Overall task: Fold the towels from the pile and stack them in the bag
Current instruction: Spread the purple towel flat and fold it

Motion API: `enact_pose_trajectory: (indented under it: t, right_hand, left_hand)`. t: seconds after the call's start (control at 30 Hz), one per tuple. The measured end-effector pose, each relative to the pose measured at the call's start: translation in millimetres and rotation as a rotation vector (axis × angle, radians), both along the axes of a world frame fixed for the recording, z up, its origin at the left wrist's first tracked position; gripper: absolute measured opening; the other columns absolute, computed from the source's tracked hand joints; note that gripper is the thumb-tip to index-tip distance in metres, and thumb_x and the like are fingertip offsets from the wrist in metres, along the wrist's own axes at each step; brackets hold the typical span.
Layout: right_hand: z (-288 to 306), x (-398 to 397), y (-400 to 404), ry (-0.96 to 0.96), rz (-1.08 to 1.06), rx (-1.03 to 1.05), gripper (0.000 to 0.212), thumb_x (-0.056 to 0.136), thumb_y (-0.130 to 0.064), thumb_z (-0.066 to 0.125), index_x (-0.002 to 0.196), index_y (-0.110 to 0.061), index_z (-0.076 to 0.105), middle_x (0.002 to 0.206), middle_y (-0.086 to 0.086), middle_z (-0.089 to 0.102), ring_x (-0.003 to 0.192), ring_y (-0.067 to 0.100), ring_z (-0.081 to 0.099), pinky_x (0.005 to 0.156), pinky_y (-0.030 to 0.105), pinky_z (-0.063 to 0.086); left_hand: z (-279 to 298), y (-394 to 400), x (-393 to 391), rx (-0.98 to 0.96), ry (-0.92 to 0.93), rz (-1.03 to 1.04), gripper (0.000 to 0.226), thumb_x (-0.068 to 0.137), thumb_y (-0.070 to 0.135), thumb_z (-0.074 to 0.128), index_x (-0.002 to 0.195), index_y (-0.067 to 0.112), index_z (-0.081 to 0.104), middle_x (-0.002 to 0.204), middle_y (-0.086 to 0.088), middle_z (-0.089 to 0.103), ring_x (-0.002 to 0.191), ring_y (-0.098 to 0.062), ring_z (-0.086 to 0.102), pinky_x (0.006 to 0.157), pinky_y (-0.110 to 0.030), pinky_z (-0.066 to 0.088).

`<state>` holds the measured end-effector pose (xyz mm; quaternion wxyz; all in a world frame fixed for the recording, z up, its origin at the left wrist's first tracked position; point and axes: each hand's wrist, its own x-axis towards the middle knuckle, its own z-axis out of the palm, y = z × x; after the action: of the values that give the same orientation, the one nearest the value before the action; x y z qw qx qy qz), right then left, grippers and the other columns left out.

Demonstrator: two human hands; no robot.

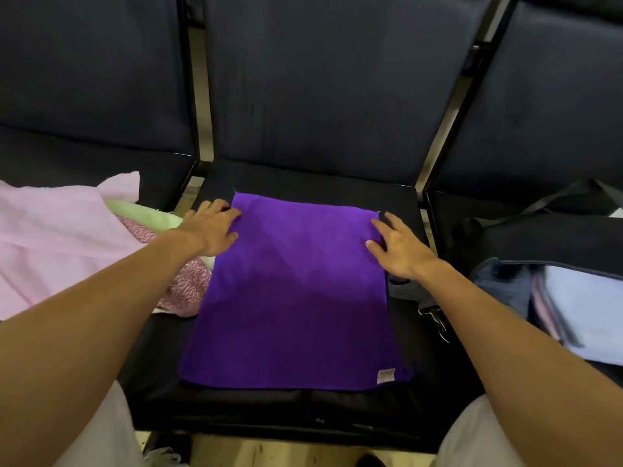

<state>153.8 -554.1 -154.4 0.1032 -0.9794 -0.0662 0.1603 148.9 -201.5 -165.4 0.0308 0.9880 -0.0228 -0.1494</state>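
Note:
A purple towel (296, 291) lies spread flat on the middle black seat (411, 338), a small label at its near right corner. My left hand (210, 227) rests at the towel's far left corner, fingers loosely bent on its edge. My right hand (397, 247) lies flat with spread fingers at the far right edge. The pile (67, 237) on the left seat holds a pink towel on top, with a green one and a pink patterned one beneath. The dark bag (499, 274) sits open on the right seat, with folded pale towels (586, 308) inside.
Dark padded seat backs (330, 89) rise behind all three seats. A bag strap with a metal clip (438, 318) lies on the middle seat next to the towel's right edge. Pale floor (286, 455) and my knees show at the bottom.

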Motion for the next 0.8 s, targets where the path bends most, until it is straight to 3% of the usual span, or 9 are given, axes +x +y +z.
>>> enact_pose_trajectory:
  t: [0.2,0.27,0.33,0.4,0.5,0.6,0.7,0.8]
  right_hand:
    - [-12.7,9.0,1.0,0.036,-0.029,0.056,0.057,0.104,-0.043,0.041,0.155,-0.020,0.028,0.166,0.009,0.003,0.153,0.026,-0.001,0.123,0.041,0.007]
    - [-13.9,12.9,3.0,0.035,-0.023,0.110,0.049,0.105,-0.037,0.043,0.149,-0.017,0.042,0.166,0.011,0.007,0.153,0.028,0.001,0.122,0.041,0.007]
    - [-14.1,16.9,5.8,0.024,0.001,0.193,0.035,0.104,-0.031,0.046,0.129,-0.013,0.063,0.162,0.011,0.022,0.152,0.028,0.014,0.122,0.039,0.016]
    - [-13.5,16.9,7.9,0.011,0.020,0.237,0.031,0.104,-0.027,0.048,0.109,-0.010,0.074,0.152,0.005,0.038,0.143,0.024,0.033,0.116,0.036,0.028]
    - [-15.1,14.2,5.6,-0.055,0.025,0.215,0.029,0.103,-0.023,0.049,0.115,-0.010,0.072,0.145,-0.002,0.047,0.134,0.019,0.040,0.114,0.045,0.034]
    - [-12.5,13.4,5.0,-0.178,-0.024,0.286,0.021,0.098,-0.019,0.058,0.111,-0.011,0.074,0.129,-0.002,0.059,0.121,0.016,0.050,0.105,0.037,0.043]
    - [-4.0,13.6,6.1,-0.349,-0.150,0.410,0.010,0.092,-0.014,0.068,0.094,-0.011,0.076,0.104,-0.002,0.067,0.087,0.004,0.060,0.075,0.016,0.049]
    - [1.3,13.3,5.7,-0.386,-0.191,0.474,0.009,0.091,-0.011,0.068,0.098,-0.016,0.070,0.084,-0.005,0.066,0.069,0.002,0.061,0.062,0.015,0.050]
  left_hand:
    - [-1.2,-0.5,16.8,-0.105,-0.062,0.028,0.034,0.099,0.031,0.048,0.130,0.020,0.055,0.158,-0.006,0.025,0.138,-0.033,0.028,0.112,-0.048,0.031]
    - [-1.4,-3.1,16.8,-0.151,-0.063,0.019,0.029,0.099,0.027,0.047,0.119,0.014,0.063,0.158,-0.007,0.027,0.138,-0.032,0.028,0.112,-0.046,0.031]
    - [0.7,-5.4,15.6,-0.186,-0.074,-0.006,0.028,0.100,0.025,0.047,0.110,0.009,0.068,0.156,-0.006,0.031,0.138,-0.031,0.028,0.112,-0.045,0.031]
    - [1.4,-4.3,15.2,-0.223,-0.079,-0.014,0.029,0.099,0.024,0.048,0.103,0.007,0.071,0.149,-0.005,0.039,0.133,-0.028,0.034,0.109,-0.042,0.033]
    - [-2.3,-1.0,17.1,-0.292,-0.117,0.002,0.029,0.097,0.026,0.054,0.086,0.007,0.072,0.123,-0.006,0.058,0.104,-0.020,0.055,0.095,-0.040,0.046]
    - [0.9,-3.8,18.4,-0.357,-0.185,0.093,0.028,0.093,0.023,0.062,0.070,0.007,0.069,0.086,-0.009,0.068,0.073,-0.018,0.061,0.071,-0.036,0.051]
    - [7.7,-6.6,18.8,-0.465,-0.269,0.204,0.013,0.083,0.009,0.074,0.077,0.012,0.062,0.071,-0.003,0.061,0.066,-0.014,0.058,0.064,-0.029,0.046]
    - [10.8,-2.5,19.6,-0.506,-0.296,0.183,0.026,0.083,0.002,0.071,0.107,0.007,0.062,0.066,-0.002,0.057,0.064,-0.014,0.056,0.071,-0.032,0.050]
